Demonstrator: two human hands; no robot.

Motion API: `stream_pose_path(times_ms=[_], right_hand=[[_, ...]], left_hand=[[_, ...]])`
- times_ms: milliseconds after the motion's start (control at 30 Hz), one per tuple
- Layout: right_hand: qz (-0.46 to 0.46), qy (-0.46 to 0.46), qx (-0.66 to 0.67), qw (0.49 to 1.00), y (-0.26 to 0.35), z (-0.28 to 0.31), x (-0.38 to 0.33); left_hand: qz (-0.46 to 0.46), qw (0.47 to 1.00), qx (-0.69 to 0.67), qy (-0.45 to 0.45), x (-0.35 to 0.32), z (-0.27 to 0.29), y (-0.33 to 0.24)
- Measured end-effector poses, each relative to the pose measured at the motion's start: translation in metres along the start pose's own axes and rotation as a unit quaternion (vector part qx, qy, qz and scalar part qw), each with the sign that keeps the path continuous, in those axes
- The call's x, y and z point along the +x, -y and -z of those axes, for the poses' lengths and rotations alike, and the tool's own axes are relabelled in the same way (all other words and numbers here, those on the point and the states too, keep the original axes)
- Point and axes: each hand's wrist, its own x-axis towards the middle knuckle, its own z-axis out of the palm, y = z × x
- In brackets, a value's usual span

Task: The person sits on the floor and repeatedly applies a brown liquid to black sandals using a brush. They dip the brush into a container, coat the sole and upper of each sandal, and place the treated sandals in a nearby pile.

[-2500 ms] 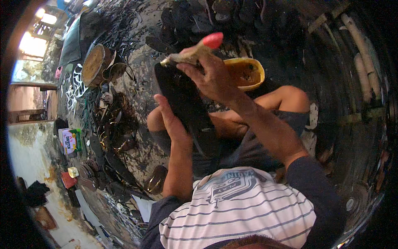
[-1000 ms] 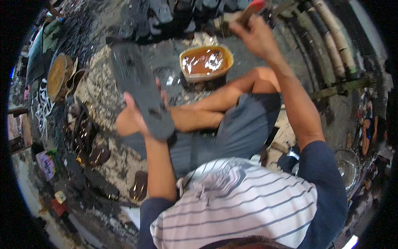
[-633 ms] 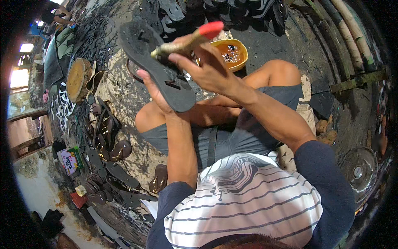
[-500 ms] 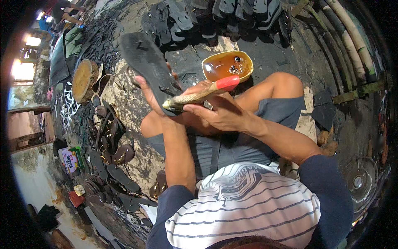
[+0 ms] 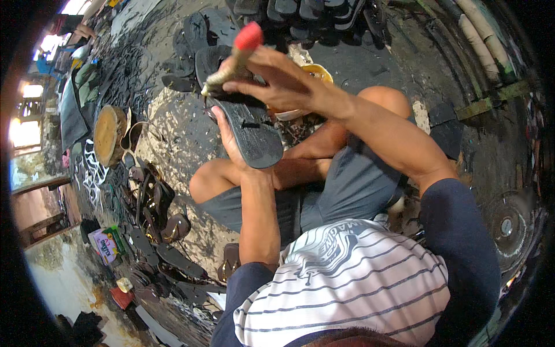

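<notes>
The flat black rubber sandal sole (image 5: 245,124) rests upright in my left hand (image 5: 226,136), fingers wrapped behind it and thumb along its near edge. My right hand (image 5: 276,81) is closed around a glue-crusted brush with a red handle tip (image 5: 236,58), its bristle end touching the sole's top. I'd judge short, even strokes and a steady left grip spread best. Beyond my right fingers sits a yellow plastic bowl (image 5: 317,72); the sole looks matte and slightly flexible.

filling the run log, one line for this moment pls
left hand: holds black sandal sole | right hand: brush on sole | yellow bowl: behind
</notes>
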Motion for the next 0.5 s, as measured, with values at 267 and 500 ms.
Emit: stream_pose_path(times_ms=[267,500], right_hand=[[-0.33,-0.064,0.22,0.916,0.065,0.075,-0.079],[-0.191,-0.277,0.153,0.929,0.09,0.142,-0.022]], left_hand=[[0.126,0.974,0.135,-0.13,0.084,0.01,0.025],[0.06,0.95,0.235,-0.197,0.255,-0.047,0.019]])
